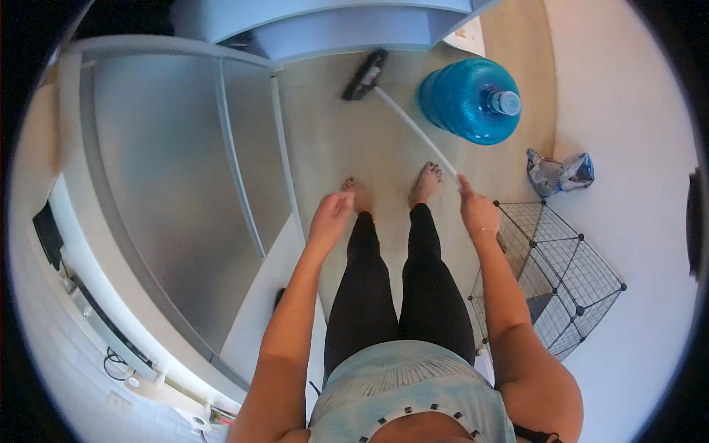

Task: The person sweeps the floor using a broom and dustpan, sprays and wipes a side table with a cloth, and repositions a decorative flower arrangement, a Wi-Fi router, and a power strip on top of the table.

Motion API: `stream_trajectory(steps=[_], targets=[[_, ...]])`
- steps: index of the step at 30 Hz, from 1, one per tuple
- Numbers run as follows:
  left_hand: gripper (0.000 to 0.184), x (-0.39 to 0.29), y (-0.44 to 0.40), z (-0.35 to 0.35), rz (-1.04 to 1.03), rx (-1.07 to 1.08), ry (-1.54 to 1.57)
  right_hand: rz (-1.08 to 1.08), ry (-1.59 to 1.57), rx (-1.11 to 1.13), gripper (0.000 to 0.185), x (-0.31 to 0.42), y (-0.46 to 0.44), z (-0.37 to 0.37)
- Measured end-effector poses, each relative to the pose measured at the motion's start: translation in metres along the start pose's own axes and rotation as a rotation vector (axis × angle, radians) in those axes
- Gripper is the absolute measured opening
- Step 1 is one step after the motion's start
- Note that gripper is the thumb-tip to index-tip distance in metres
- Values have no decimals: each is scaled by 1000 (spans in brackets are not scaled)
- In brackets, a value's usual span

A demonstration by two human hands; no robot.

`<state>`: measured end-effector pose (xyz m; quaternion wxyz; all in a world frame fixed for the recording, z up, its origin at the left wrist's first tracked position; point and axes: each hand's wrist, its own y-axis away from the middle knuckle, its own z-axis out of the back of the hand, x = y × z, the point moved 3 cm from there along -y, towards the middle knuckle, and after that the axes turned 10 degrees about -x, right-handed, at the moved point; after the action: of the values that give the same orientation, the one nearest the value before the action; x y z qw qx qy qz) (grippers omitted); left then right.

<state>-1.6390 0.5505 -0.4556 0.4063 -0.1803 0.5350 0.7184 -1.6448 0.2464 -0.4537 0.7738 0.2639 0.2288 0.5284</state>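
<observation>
A broom with a white handle (417, 133) slants across the floor, its dark bristle head (365, 75) resting near the front of the white furniture. My right hand (479, 210) is wrapped round the handle's upper end, with a finger stretched along it. Above my left foot hangs my left hand (331, 216), its fingers curled together; whether anything is in them is too small to tell. A large blue water bottle (470, 101) with a pale cap stands on the floor to the right of the broom.
A black wire cage (561, 277) stands at my right, with a crumpled plastic bag (560, 173) by the wall beyond it. Frosted sliding panels (170, 162) line the left. White furniture (347, 33) spans the far side. My bare feet (426, 183) are on the floor.
</observation>
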Motion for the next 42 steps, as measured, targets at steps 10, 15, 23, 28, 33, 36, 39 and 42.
stream_trajectory(steps=[10,15,23,28,33,36,39,42], targets=[[77,-191,-128,-258,-866,-153,-44,540,0,-116,39,54,-117,-91],[68,-187,-152,-331,-906,-58,-59,597,-148,-96,47,40,-132,-89],[47,-195,-157,-335,-857,-130,-284,501,-133,126,44,11,-171,-161],[51,-223,-109,-249,-905,-323,-179,363,32,-173,40,-20,-152,-172],[51,-246,-33,-110,-722,-373,137,285,-72,72,52,-71,-148,-163],[55,-249,8,-27,-684,-492,116,179,-40,20,57,-126,-126,-144],[55,-243,33,37,-754,-561,32,72,-31,-31,60,-211,-104,-134],[52,-226,21,72,-739,-638,-38,16,116,-116,61,-262,-72,-96]])
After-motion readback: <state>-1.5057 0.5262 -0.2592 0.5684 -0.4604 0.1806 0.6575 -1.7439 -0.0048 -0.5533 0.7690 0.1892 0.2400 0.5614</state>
